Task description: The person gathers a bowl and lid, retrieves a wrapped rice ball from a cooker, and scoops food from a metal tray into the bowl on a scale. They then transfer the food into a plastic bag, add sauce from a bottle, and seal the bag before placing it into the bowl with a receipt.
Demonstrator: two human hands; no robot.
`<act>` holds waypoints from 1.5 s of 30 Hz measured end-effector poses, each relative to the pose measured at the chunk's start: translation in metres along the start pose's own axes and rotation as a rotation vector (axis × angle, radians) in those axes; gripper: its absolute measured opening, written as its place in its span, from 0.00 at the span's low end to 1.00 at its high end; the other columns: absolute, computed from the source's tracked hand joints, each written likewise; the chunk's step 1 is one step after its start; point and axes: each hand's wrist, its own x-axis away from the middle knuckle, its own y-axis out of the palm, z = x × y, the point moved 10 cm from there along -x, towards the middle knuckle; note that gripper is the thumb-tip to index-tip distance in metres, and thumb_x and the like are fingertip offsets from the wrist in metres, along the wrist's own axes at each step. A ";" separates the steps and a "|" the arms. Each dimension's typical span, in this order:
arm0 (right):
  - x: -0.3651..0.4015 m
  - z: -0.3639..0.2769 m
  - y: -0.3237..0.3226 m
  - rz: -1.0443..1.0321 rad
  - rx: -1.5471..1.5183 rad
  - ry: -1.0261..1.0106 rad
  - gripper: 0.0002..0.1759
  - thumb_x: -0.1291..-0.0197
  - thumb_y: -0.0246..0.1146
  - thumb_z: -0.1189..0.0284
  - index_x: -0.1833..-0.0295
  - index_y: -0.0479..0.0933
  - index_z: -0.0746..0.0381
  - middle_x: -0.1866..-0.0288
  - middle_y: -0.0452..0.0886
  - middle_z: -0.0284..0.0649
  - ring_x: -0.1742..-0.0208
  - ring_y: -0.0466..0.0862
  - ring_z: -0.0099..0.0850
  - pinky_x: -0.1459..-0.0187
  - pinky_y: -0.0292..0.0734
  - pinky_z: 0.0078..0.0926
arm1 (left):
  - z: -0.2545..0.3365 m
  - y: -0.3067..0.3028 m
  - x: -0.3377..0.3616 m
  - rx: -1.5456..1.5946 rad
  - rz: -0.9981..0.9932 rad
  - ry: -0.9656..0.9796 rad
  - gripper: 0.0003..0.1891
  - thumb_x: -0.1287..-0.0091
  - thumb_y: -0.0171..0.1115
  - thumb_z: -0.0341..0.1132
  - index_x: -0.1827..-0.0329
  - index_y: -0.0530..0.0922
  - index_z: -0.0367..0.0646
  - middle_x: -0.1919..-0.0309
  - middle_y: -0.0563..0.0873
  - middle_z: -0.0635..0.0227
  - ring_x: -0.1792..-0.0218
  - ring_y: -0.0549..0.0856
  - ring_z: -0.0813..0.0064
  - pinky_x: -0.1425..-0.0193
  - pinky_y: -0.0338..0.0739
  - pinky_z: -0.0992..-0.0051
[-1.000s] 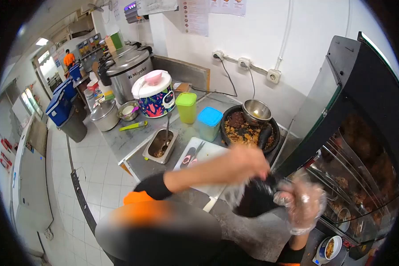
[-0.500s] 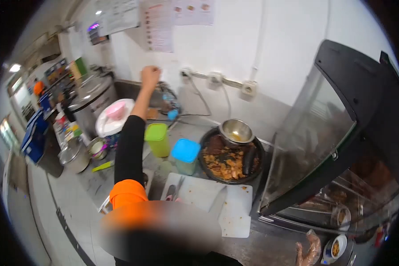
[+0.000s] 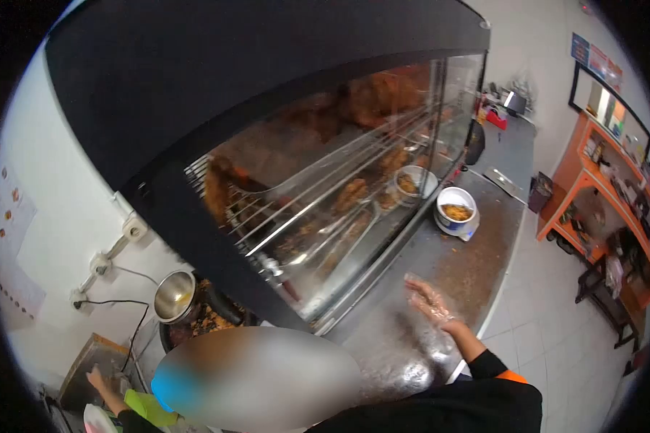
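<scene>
My right hand (image 3: 430, 302), in a clear plastic glove, hovers over the steel counter (image 3: 390, 346) with its fingers stretched out and nothing in them. Beyond it, a white tub (image 3: 456, 196) of shredded orange-brown food rests on a small kitchen scale (image 3: 470, 231). Far to the left, my bare left hand (image 3: 96, 377) reaches toward the wall side, near a lime-green container (image 3: 149, 408). Its fingers look apart, and no object shows in it. A blurred oval covers the lower middle of the view.
A black glass-fronted food warmer (image 3: 267, 108) with roasted meat inside takes up the middle. Left of it, a steel bowl (image 3: 175, 296) sits on a dark pan (image 3: 167, 338) of food scraps. Wall sockets (image 3: 101, 264) carry cables. An orange shelf unit (image 3: 592, 173) stands at right.
My view has swung right, from the wall and cutting board to the food warmer. My gloved right hand now shows farther into view, and my left hand sits at the lower left.
</scene>
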 end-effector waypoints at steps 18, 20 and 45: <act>0.042 -0.013 0.002 0.421 -1.119 0.088 0.37 0.49 0.52 0.55 0.37 0.40 0.46 0.42 0.52 0.37 0.48 0.60 0.31 0.54 0.62 0.36 | 0.331 0.206 0.758 0.335 -0.795 0.909 0.27 0.60 0.63 0.27 0.57 0.61 0.41 0.49 0.62 0.51 0.48 0.64 0.59 0.49 0.61 0.67; 0.037 -0.027 -0.028 0.479 -1.058 -0.099 0.36 0.48 0.53 0.62 0.37 0.41 0.52 0.44 0.54 0.37 0.49 0.61 0.28 0.53 0.63 0.31 | 0.343 0.206 0.763 0.349 -0.743 0.758 0.25 0.60 0.61 0.26 0.58 0.62 0.40 0.49 0.62 0.51 0.49 0.64 0.57 0.49 0.59 0.64; -0.351 -0.247 -0.520 0.748 -0.294 -0.510 0.37 0.61 0.65 0.70 0.45 0.53 0.55 0.56 0.69 0.43 0.56 0.70 0.30 0.57 0.66 0.23 | 0.205 0.007 0.330 -0.022 0.054 0.283 0.13 0.50 0.53 0.32 0.62 0.67 0.36 0.73 0.73 0.65 0.73 0.72 0.74 0.69 0.67 0.77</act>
